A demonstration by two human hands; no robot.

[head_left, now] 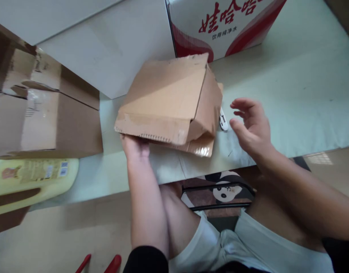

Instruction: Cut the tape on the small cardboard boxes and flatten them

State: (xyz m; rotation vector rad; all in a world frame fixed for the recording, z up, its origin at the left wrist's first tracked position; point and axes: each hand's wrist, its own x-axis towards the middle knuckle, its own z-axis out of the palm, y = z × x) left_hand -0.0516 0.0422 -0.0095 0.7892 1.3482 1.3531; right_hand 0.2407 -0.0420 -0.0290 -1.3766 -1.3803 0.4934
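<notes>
A brown cardboard box (165, 89) sits tilted on the table in front of me, with its flaps loose at the near and right sides. My left hand (136, 146) reaches under its near flap and holds it from below; the fingers are hidden by the cardboard. Just right of the box, my right hand (251, 123) is in the air, fingers curved and apart, holding nothing. Between that hand and the box lies a small white object (224, 120) with a dark slot, partly covered by the box; its kind is unclear.
A white carton (114, 49) and a red-and-white carton (220, 26) stand behind the box on the pale green tabletop (305, 98). To the left are a taped brown carton (74, 117) and a yellow jug (49, 174). A panda-printed item (224, 191) is below the table edge.
</notes>
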